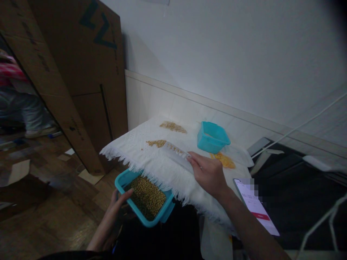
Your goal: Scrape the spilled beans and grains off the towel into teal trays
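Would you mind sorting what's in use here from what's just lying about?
In use: left hand, teal plastic tub of tan beans, right hand, white flat plastic blade, tan bean piles, white fringed cloth.
Lying about: empty teal plastic tub, lit phone, brown cardboard boxes, orange flakes.

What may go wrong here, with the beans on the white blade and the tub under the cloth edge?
1. The beans on the white blade in the right hand may roll off past the tub onto the floor.
2. The left hand holds the tub only at one corner, at the cloth edge; it may tip and spill.
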Action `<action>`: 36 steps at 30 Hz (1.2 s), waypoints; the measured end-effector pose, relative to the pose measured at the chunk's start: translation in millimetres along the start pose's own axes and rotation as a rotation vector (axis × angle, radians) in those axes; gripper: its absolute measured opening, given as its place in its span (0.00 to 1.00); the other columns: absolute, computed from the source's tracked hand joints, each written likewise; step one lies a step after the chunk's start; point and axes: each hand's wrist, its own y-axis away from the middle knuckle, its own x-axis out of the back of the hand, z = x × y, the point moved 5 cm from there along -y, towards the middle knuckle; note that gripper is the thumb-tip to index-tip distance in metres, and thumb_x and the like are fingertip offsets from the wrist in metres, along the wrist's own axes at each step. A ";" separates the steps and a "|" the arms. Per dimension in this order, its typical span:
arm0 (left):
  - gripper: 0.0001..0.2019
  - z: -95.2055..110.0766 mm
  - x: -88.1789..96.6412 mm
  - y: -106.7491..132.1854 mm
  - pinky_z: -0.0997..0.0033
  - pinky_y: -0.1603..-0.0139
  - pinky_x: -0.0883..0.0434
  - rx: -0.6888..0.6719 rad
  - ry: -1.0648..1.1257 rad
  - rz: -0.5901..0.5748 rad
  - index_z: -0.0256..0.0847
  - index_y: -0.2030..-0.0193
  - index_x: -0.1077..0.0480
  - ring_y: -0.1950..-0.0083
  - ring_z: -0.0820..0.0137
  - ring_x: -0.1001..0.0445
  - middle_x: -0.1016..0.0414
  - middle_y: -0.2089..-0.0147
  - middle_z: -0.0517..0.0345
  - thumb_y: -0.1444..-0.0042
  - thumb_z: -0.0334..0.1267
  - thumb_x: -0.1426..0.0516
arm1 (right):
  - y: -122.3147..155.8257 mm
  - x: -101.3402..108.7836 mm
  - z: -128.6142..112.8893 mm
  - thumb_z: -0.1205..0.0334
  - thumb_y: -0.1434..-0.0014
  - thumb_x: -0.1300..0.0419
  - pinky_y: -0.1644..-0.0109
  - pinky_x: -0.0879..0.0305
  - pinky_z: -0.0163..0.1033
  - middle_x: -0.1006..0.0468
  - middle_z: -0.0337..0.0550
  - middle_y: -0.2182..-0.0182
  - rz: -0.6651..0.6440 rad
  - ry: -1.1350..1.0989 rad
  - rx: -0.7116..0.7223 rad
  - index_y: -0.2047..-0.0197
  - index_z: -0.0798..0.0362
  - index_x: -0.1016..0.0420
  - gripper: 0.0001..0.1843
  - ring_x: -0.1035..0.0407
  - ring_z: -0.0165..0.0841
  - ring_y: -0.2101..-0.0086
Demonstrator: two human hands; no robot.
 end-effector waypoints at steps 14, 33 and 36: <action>0.38 0.0 6.3 -4.8 0.56 0.56 0.12 -0.035 -0.033 -0.008 0.52 0.25 0.34 0.56 0.56 0.10 0.15 0.45 0.46 0.37 0.50 0.26 | 4.2 -18.4 59.3 0.66 0.29 0.34 0.56 0.14 0.42 0.05 0.48 0.56 -0.043 0.022 -0.134 0.49 0.48 0.05 0.14 0.09 0.45 0.62; 0.37 -0.5 6.4 -6.1 0.56 0.58 0.12 -0.038 -0.028 -0.028 0.53 0.26 0.34 0.56 0.55 0.10 0.16 0.44 0.46 0.38 0.51 0.26 | -6.1 -35.5 60.1 0.68 0.30 0.33 0.55 0.13 0.42 0.05 0.45 0.54 -0.090 -0.027 -0.160 0.47 0.45 0.05 0.16 0.09 0.44 0.61; 0.40 -1.1 8.6 -7.6 0.56 0.58 0.12 -0.033 -0.020 -0.017 0.52 0.26 0.34 0.56 0.55 0.10 0.16 0.45 0.46 0.40 0.51 0.25 | -10.3 -38.5 56.7 0.69 0.29 0.34 0.55 0.14 0.41 0.05 0.46 0.53 -0.121 -0.038 -0.144 0.46 0.46 0.06 0.16 0.09 0.43 0.61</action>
